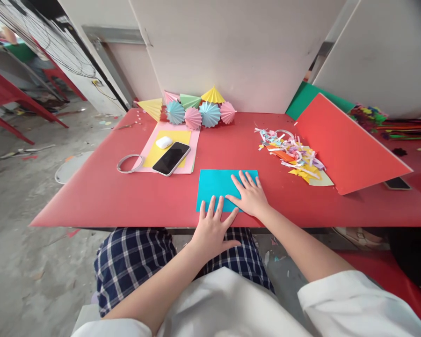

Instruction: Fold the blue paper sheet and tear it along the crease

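A bright blue sheet of paper (214,185) lies flat near the front edge of the red table (154,199). My right hand (250,195) is spread over the sheet's right side, palm down, fingers apart. At the near edge my left hand (213,229) has its fingertips on the paper, fingers fanned and the thumb pointing right; its palm hangs over the table edge. Neither hand grips anything. Beyond the sheet to the left, a black-screened phone (171,158) and a white earbud case (164,142) rest on yellow and pink paper sheets (148,153).
Pleated paper fans (192,117) stand in a row along the back. A roll of tape (129,164) lies at left. Paper scraps (294,152) are heaped at right, beside a large tilted red board (347,145). Bundled coloured stems (407,128) lie farther right.
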`<state>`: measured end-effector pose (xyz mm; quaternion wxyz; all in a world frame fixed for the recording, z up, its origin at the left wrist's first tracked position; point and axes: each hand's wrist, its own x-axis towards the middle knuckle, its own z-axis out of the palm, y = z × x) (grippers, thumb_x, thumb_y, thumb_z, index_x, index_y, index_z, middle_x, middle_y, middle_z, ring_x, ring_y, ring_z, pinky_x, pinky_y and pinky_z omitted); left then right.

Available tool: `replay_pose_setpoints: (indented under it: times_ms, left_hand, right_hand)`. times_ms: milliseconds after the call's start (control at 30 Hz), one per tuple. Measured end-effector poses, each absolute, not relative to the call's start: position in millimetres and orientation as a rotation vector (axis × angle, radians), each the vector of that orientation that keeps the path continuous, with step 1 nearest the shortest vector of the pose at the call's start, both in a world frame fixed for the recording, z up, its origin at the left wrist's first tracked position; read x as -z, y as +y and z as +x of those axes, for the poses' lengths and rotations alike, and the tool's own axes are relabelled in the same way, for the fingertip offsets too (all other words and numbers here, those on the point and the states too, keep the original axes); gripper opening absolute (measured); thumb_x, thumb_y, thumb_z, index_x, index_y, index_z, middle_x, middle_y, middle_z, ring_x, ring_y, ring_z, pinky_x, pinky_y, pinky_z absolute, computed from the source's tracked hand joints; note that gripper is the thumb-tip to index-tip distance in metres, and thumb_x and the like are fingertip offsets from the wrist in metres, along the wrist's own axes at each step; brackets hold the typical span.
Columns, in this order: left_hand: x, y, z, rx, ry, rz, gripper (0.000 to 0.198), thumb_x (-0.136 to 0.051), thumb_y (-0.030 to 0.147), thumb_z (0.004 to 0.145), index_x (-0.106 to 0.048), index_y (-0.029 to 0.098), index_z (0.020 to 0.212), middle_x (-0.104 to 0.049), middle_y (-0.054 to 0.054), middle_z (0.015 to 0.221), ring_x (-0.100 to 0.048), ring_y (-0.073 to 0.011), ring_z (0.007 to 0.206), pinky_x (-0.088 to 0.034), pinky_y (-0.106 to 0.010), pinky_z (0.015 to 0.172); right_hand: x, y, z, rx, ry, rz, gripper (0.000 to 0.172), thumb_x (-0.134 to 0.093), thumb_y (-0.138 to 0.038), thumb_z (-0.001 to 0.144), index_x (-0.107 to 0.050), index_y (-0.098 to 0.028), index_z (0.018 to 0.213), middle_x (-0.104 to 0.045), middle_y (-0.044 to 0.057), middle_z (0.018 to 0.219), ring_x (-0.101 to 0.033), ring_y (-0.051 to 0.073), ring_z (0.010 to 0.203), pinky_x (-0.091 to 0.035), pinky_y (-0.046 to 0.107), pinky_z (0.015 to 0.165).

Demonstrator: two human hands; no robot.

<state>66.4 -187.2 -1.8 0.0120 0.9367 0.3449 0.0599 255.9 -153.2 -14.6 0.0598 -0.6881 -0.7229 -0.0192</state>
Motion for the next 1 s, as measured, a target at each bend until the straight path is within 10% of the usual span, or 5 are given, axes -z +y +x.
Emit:
replay_pose_setpoints:
  times_ms: [833,1000]
  left_hand:
    - [-22,-175,-9,-0.294,1.29,2.984,0.046,-0.046,0.04,0.082,-0.059,0.006,0.11,-0.059,-0.018,0.115,-0.057,-0.0309,0.105,-0.044,-0.046,0.089]
    - [-36,-173,35,-0.46,1.002,2.985,0.041,-0.043,0.037,0.086,-0.057,0.009,0.112,-0.054,-0.014,0.124,-0.044,-0.029,0.12,-0.035,-0.044,0.1]
  right_hand:
    - [15,-153,256,-0.008,-2.177,-2.08,0.08,-0.017,-0.071,0.079,-0.019,-0.022,0.142,-0.018,0.011,0.148,-0.012,0.03,0.136,-0.011,0.053,0.107]
    - [16,-154,255,0.021,-2.175,-2.075,0.078,-0.019,-0.07,0.08,-0.019,-0.022,0.142,-0.017,0.011,0.148,-0.013,0.03,0.135,-0.011,0.053,0.106]
